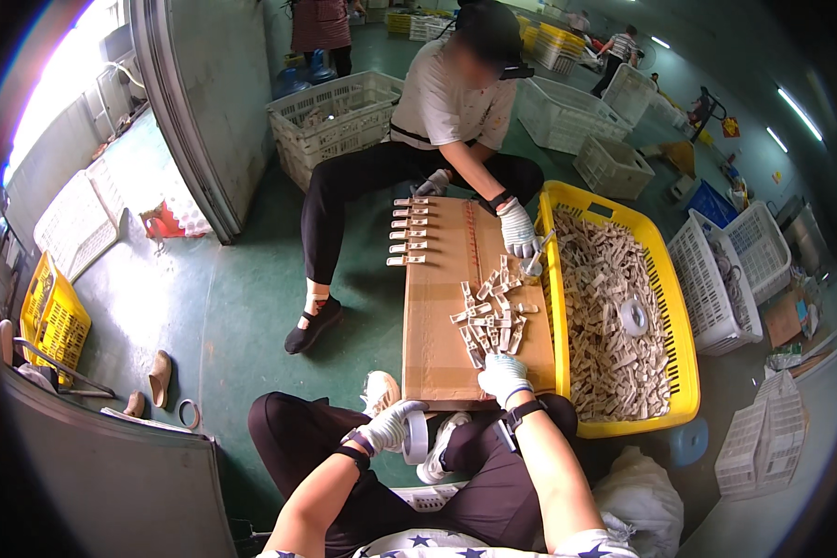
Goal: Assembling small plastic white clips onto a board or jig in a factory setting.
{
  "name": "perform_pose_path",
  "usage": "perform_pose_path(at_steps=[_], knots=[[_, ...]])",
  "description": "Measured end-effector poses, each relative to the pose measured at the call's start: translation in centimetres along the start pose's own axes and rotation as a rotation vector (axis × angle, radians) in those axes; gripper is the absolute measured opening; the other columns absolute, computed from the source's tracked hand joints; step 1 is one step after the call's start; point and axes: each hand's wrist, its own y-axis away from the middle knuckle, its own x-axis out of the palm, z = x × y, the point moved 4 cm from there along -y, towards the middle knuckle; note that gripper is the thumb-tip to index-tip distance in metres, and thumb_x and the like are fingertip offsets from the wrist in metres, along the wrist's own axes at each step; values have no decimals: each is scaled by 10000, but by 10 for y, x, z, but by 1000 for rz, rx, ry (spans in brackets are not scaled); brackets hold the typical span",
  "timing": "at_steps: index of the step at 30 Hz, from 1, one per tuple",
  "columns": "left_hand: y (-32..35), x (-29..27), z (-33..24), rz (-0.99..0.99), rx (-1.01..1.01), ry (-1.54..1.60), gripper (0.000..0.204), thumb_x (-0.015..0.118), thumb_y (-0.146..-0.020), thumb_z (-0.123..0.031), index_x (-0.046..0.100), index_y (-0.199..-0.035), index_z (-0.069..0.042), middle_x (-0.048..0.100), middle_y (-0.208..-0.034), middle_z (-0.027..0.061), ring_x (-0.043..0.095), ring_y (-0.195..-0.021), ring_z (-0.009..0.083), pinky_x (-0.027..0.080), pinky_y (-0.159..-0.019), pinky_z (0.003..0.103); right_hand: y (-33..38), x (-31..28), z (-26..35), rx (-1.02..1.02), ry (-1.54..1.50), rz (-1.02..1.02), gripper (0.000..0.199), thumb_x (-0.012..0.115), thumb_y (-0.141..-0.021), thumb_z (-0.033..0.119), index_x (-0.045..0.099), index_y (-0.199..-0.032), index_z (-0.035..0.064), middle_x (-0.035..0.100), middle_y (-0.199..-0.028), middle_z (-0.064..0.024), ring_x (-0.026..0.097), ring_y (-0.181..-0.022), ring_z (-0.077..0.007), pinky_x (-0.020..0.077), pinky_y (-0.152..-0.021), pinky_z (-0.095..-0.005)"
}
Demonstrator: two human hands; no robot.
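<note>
Closest in, the tape is being gripped by the left hand, fingers wrapped around the ring, just on the near side of the tabletop. Now to the right hand: it is set lower over the tabletop's near edge, its fingertips brought against the close end of the pile. Whether a clip is pinched there cannot be told; the fingertips are hidden by the glove.

And here is the key relation: the pile is spread straight ahead of the right hand, clearly the nearer one, while from the left hand it is reached forward and to the right. Long axes are mixed, though the closest clips are pointed roughly away from the right fingertips.

Right of that hand, the yellow crate is heaped with more clips, a second roll laid on top. Farther out, ahead of the left hand, a spaced row is lined along the tabletop's left edge, each clip set crosswise and jutting over. Beyond the pile, a co-worker's gloved hand is held above the tabletop's far right side.
</note>
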Motion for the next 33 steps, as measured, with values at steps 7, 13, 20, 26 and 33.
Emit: perform_pose_path(at_steps=[7, 13, 20, 26, 33], knots=[[6, 9, -2, -24, 6, 33, 193, 741, -839, -202, 661, -993, -119, 669, -831, 20, 620, -743, 186, 491, -709, 363, -2, 3, -2, -8, 6, 46, 345, 582, -762, 240, 681, -1026, 41, 685, -1010, -212, 660, -963, -365, 519, -850, -452], [-7, -4, 2, 6, -37, 66, 145, 737, -841, -219, 681, -951, -144, 659, -810, 5, 606, -729, 154, 474, -680, 334, -2, 2, -3, 0, -15, 48, 337, 588, -767, 241, 680, -1023, 42, 685, -1011, -212, 661, -962, -367, 520, -843, -454], [-13, -13, 4, 2, -18, -19, 112, 701, -871, -239, 682, -942, -154, 635, -778, -2, 585, -717, 148, 465, -659, 322, -2, 3, -1, -3, -22, 42, 331, 590, -767, 242, 683, -1016, 44, 684, -1013, -213, 663, -957, -366, 523, -837, -457], [-3, -4, 0, 7, -22, -16, 119, 701, -870, -237, 678, -941, -145, 644, -777, 7, 593, -714, 165, 475, -660, 342, -1, 2, 1, 3, 2, 25, 303, 594, -778, 215, 706, -1014, 59, 691, -1024, -207, 671, -968, -348, 531, -833, -449], [2, 2, -1, -46, -2, -23, 143, 719, -854, -238, 673, -930, -127, 643, -758, 9, 599, -693, 165, 478, -651, 340, -2, 3, -1, -1, -14, 24, 317, 583, -770, 226, 699, -1011, 56, 687, -1021, -208, 667, -962, -358, 527, -840, -455]])
